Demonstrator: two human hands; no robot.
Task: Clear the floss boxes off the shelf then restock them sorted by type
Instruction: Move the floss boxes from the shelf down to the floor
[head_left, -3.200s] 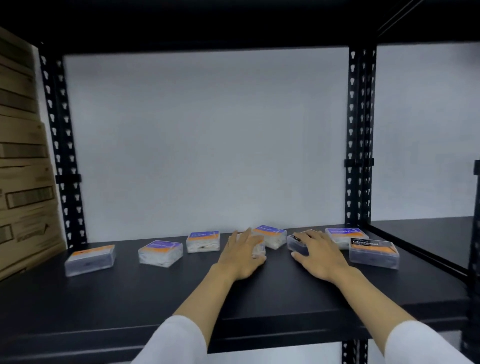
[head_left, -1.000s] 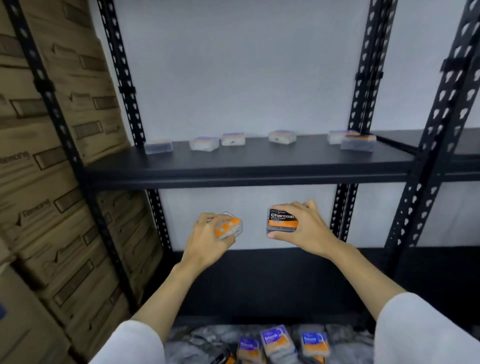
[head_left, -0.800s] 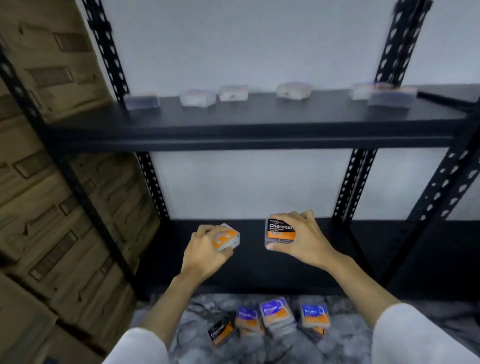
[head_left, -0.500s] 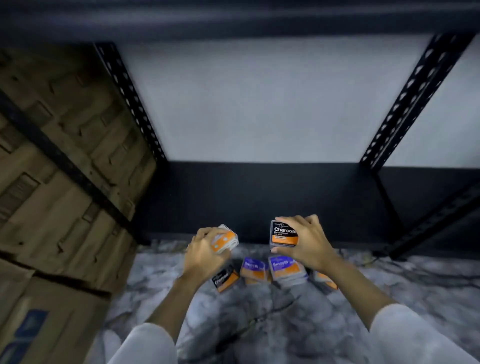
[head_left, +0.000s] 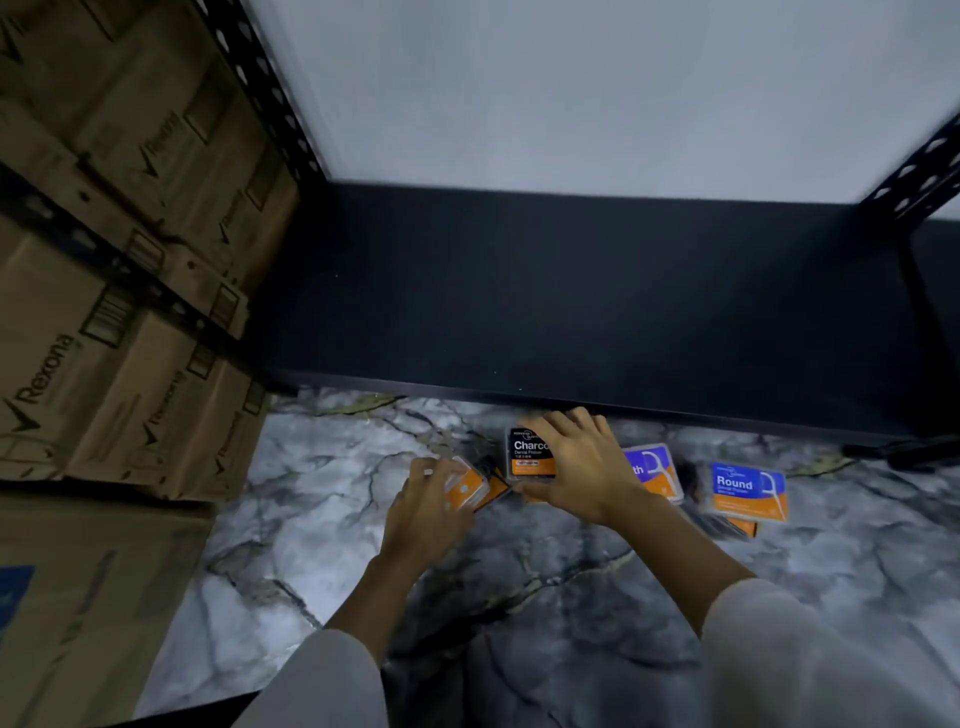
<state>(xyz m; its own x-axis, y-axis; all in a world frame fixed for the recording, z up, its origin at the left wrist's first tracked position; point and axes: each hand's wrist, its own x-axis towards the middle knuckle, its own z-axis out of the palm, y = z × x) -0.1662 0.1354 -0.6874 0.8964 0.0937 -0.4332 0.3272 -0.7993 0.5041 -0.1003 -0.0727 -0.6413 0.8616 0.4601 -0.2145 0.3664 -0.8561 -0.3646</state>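
Down at the floor pile, the right hand (head_left: 576, 470) grips the Charcoal box (head_left: 529, 453) and the blurred left hand (head_left: 427, 506) seems to pinch an orange box (head_left: 466, 487): light, stiff, slick plastic, best held by opposite edges.

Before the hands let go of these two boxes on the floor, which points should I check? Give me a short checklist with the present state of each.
1. Right hand grips the Charcoal box: ok.
2. Left hand grips the orange-label box: ok.
3. Both boxes down at the marble floor, beside the pile: ok.
4. Boxes resting flat on the floor: cannot tell.
5. Type of the left box readable: not ok, blurred.
6. Round box clear of the hands: ok.
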